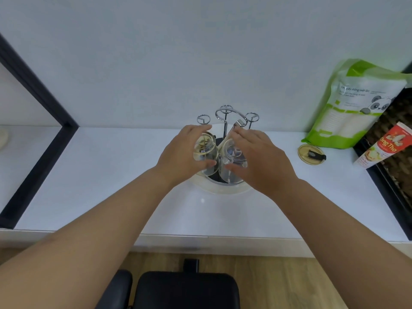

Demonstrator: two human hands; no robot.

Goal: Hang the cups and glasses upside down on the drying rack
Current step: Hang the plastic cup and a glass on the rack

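Observation:
A chrome drying rack (pixel 226 118) with looped prongs stands on a round white base (pixel 223 191) in the middle of the white counter. My left hand (pixel 180 156) is closed around a clear glass (pixel 205 155) that sits upside down and tilted on the rack's left side. My right hand (pixel 258 159) grips a second clear glass (pixel 233 166), also inverted, on the rack's front right. The two glasses are side by side, almost touching. Three prongs at the back stand bare above my fingers.
A green and white bag with a panda picture (pixel 356 103) leans on the wall at the right. A round lid (pixel 311 153) lies in front of it, beside a red and white carton (pixel 379 146). A black frame (pixel 38 121) runs along the left. A black chair (pixel 187 288) is below.

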